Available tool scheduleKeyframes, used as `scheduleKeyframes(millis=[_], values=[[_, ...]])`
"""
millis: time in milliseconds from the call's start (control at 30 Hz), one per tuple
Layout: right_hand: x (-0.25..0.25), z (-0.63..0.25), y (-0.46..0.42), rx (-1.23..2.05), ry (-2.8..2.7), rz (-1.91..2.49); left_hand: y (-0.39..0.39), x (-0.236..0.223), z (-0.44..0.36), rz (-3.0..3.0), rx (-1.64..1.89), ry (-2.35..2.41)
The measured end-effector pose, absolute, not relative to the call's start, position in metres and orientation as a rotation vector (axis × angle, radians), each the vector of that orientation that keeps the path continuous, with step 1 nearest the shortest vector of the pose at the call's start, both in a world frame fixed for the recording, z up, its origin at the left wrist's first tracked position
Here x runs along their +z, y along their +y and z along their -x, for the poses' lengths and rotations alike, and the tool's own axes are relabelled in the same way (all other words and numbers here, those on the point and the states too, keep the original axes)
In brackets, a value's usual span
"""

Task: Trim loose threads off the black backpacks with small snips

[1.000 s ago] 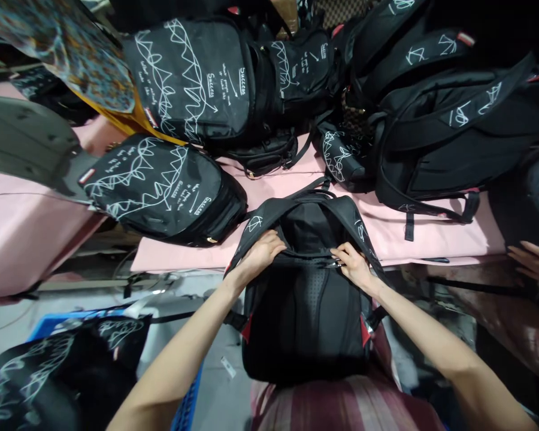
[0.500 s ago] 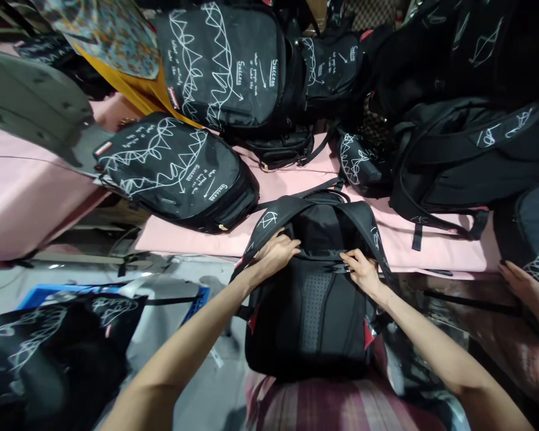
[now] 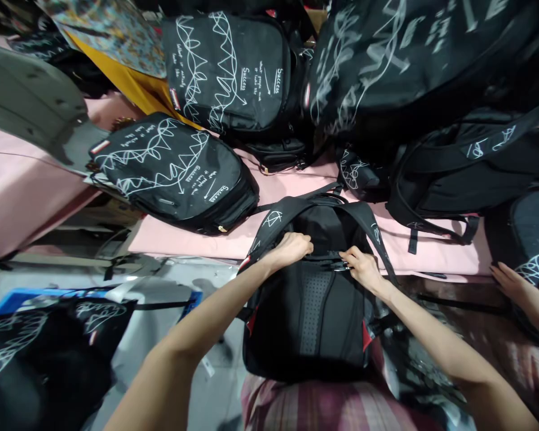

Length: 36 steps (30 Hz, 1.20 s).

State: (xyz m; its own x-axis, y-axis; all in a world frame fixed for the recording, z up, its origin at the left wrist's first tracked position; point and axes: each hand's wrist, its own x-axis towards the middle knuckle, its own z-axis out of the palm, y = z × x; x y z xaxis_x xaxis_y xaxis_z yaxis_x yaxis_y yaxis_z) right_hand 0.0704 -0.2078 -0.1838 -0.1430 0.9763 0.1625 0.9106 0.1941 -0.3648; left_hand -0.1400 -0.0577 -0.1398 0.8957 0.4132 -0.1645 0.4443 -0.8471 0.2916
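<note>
A black backpack (image 3: 278, 323) rests on my lap, its padded back panel facing up and its shoulder straps (image 3: 368, 221) arched at the top. My left hand (image 3: 294, 248) is closed over the upper part of the panel, between the two shoulder straps; what its fingers pinch is hidden. Beside it, my right hand (image 3: 362, 265) is closed on a thin black strap (image 3: 330, 264) with shiny dark parts that crosses the upper panel. The fingertips of both hands lie a short way apart.
A pink-covered table (image 3: 161, 242) lies ahead, bearing a printed backpack (image 3: 175, 173) and several others. A co-worker's hand (image 3: 521, 293) touches a bag at the right edge. Another black bag (image 3: 49, 353) and a blue crate (image 3: 13, 296) are at lower left.
My left hand has moved right along the upper panel, nearer my right hand, which stays in place. At the upper right, a large printed backpack has come into view above the table.
</note>
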Motion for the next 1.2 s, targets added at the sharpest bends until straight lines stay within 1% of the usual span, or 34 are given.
scheduleKeyframes(millis=[200, 333, 567, 867, 967, 1033, 1067, 1133, 1200], values=[[-0.143, -0.069, -0.184, 0.281, -2.149, 1.823, -0.063, -0.148, 0.148, -2.71, -0.002, 0.822], [-0.122, -0.051, -0.157, 0.315, -2.109, 1.938, -0.065, -0.149, 0.151, -2.691, 0.056, 0.866], [-0.12, -0.023, -0.119, 0.589, -2.253, 2.128, -0.067, -0.152, 0.154, -2.668, 0.106, 0.889], [-0.123, -0.021, -0.117, 0.614, -2.203, 2.183, -0.067, -0.153, 0.154, -2.612, 0.197, 0.907], [-0.118, -0.03, -0.128, 0.506, -2.074, 2.045, -0.066, -0.152, 0.158, -2.562, 0.283, 1.019], [-0.115, -0.037, -0.143, 0.461, -1.896, 1.873, -0.07, -0.153, 0.165, -2.494, 0.417, 1.169], [-0.114, -0.04, -0.152, 0.493, -1.801, 1.79, -0.073, -0.154, 0.169, -2.464, 0.511, 1.214], [-0.118, -0.043, -0.172, 0.641, -1.624, 1.688, -0.083, -0.158, 0.177, -2.491, 0.659, 1.144], [-0.126, -0.039, -0.19, 0.8, -1.439, 1.648, -0.09, -0.163, 0.18, -2.631, 0.637, 0.933]])
